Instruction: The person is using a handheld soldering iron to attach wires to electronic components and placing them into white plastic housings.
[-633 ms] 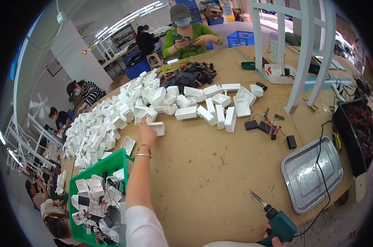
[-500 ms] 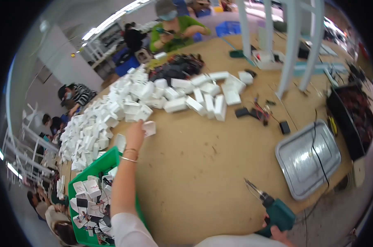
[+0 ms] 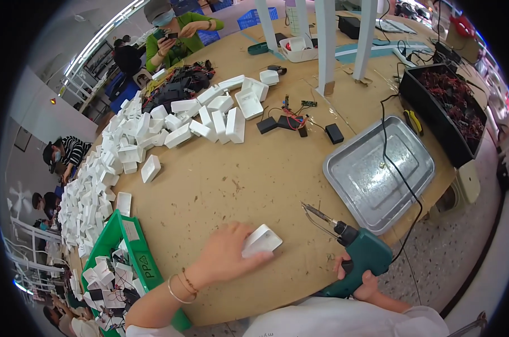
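My left hand (image 3: 223, 254) is closed around a small white plastic box (image 3: 264, 240), thumb along its near side, low over the near middle of the table. The box is open-topped and tilted toward me. In my right hand (image 3: 366, 286) is a green soldering gun (image 3: 368, 255) with a black collar. Its thin metal tip and a bent wire guide point up and left, toward the box but apart from it. To the left of my left forearm stands a green bin (image 3: 152, 278) holding white boxes with wires and black parts. A loose white box (image 3: 151, 168) lies beyond it.
A heap of white boxes (image 3: 91, 191) runs along the left. At right lie a metal tray (image 3: 352, 194) with a black cord across it, pliers (image 3: 413, 122) and a black bin (image 3: 428, 121) of wires. Black modules (image 3: 334, 133) lie mid-table. Across sits a person in green (image 3: 195, 45).
My left hand has come back from the heap to the near middle of the table, bringing a white box. The view has shifted; my right hand still holds the soldering gun.
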Demonstrator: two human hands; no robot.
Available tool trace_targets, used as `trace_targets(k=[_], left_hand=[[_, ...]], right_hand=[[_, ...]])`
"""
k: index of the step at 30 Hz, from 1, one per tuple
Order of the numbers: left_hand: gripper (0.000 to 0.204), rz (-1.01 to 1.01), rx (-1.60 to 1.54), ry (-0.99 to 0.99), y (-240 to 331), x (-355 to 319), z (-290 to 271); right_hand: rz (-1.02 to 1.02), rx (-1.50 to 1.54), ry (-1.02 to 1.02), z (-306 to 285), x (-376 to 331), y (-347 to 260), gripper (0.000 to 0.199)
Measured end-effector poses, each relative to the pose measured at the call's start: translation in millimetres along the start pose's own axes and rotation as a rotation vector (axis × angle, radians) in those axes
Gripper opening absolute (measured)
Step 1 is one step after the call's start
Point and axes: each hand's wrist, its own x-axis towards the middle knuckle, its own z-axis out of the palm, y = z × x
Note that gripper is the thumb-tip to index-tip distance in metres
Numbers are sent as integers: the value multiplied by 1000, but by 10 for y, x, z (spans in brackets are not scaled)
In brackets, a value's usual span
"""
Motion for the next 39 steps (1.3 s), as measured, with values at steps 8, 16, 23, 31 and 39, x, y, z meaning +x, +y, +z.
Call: trace_targets(k=[8, 16, 23, 31, 39], left_hand=[[33, 417, 111, 696, -193, 1927, -155], [24, 118, -11, 303, -352, 2261, -420], [20, -212, -873, 145, -1047, 537, -658], [46, -712, -1115, 611, -1000, -782, -107], [47, -547, 440, 814, -584, -1221, 219]], right_hand=[[-261, 32, 31, 113, 114, 60, 74], [-286, 132, 121, 107, 109, 134, 75], [-254, 68, 47, 89, 96, 84, 75], [-295, -27, 99, 167, 157, 101, 72], [-369, -59, 73, 193, 159, 81, 66]])
